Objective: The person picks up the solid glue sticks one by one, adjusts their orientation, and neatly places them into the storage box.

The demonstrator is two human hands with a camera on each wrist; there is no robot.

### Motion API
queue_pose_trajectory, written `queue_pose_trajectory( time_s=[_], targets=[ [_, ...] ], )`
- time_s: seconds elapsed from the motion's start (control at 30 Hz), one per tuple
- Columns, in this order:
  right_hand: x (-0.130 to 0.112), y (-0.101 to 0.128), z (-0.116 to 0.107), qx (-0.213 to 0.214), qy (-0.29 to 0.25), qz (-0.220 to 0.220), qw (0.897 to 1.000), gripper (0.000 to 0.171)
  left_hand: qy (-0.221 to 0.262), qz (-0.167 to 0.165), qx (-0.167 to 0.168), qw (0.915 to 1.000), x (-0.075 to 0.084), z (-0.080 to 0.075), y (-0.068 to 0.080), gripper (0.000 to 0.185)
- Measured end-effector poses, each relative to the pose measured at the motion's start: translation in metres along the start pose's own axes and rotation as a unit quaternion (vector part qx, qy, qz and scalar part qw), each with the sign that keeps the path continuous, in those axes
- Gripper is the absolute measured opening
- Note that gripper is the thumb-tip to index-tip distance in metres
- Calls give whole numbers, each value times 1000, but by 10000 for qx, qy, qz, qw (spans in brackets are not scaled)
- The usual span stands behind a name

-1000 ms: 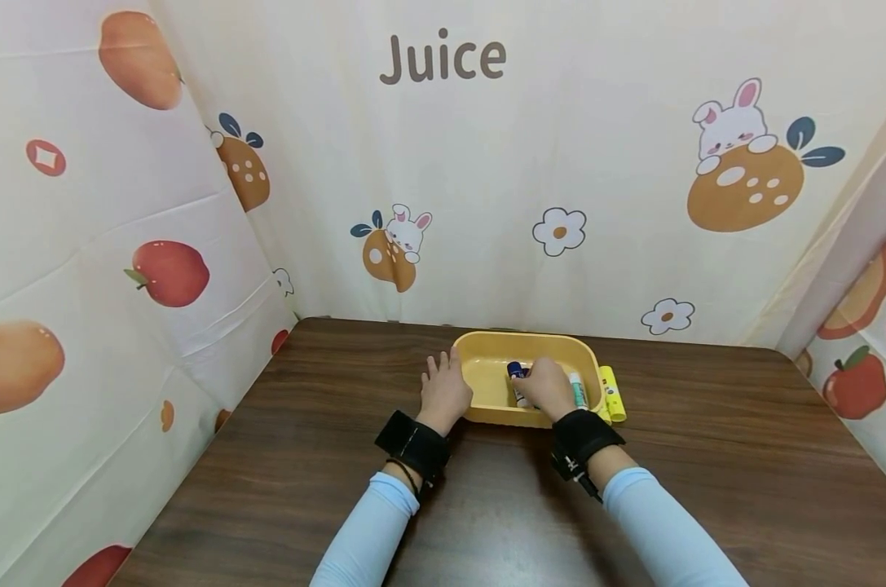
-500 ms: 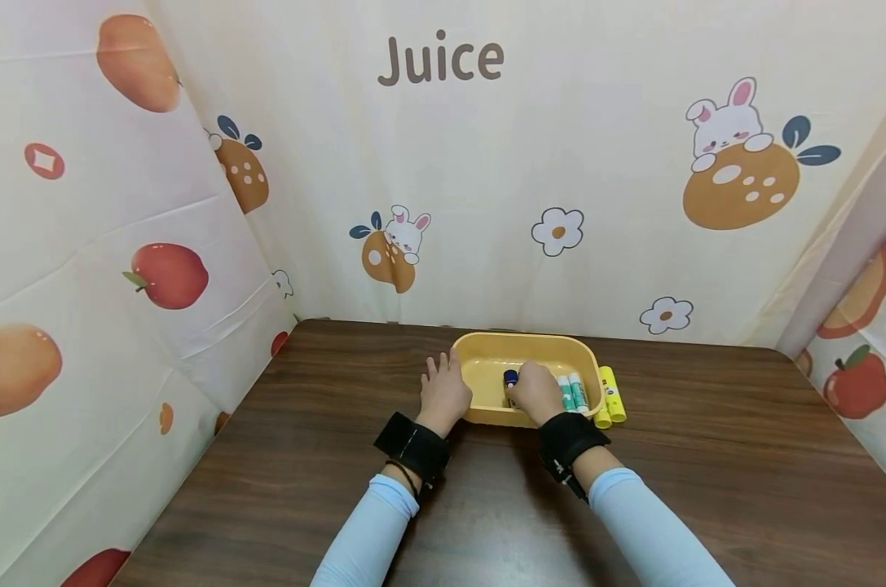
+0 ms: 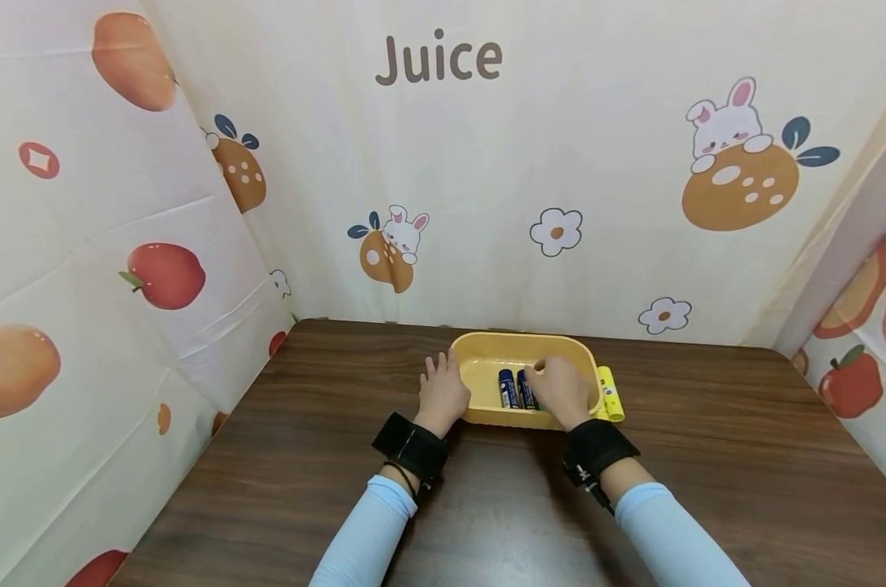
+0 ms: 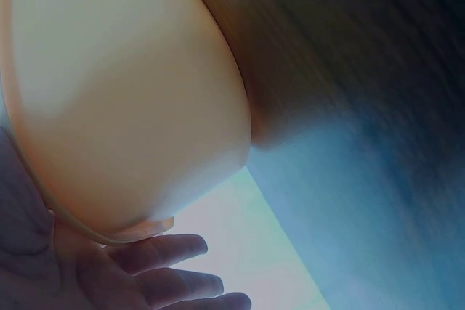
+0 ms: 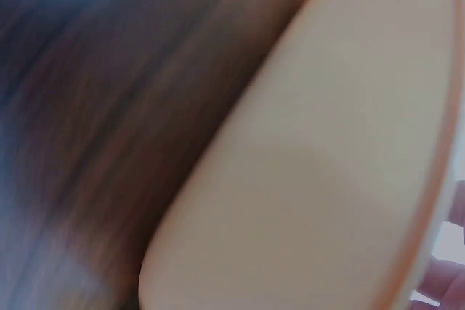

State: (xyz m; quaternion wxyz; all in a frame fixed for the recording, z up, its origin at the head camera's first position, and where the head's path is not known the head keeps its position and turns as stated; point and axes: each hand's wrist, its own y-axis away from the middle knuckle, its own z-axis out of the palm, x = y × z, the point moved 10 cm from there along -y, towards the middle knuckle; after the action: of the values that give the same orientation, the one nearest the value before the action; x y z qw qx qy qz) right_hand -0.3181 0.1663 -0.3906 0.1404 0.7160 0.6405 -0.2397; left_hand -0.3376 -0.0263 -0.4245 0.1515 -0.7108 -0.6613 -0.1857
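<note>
Left hand (image 3: 443, 393) rests, fingers straight, against the yellow tray (image 3: 487, 352) on the desk (image 3: 281, 456) — the right hand (image 3: 562, 390) covers the tray's right half beside two blue sticks (image 3: 517, 389); its fingers' grip cannot be told.

Yellow tub (image 5: 320, 157), outer wall, close and blurred, filling the right of the view; dark wood-grain table (image 5: 109, 107) at left; fingertip (image 5: 443, 288) at lower right corner.

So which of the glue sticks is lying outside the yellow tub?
The yellow glue stick, on the table against the tub's right wall; the two blue-capped ones lie inside.
</note>
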Motion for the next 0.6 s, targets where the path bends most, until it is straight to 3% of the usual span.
queue_pose_trajectory(
  time_s=[0.23,0.33,0.47,0.6],
  targets=[
    [28,0,-47,948,-294,100,9950,39,-36,-28,-17,10000,-2,0,-2,63],
    [46,-1,-64,1151,-457,288,9919,40,-21,-3,-17,10000,-1,-1,-2,63],
    [72,-3,-78,1228,-411,521,9902,40,11,30,12,10000,1,-1,-2,62],
    [96,-3,-77,967,-317,781,9917,43,22,11,22,10000,1,-1,-2,62]
  ],
)
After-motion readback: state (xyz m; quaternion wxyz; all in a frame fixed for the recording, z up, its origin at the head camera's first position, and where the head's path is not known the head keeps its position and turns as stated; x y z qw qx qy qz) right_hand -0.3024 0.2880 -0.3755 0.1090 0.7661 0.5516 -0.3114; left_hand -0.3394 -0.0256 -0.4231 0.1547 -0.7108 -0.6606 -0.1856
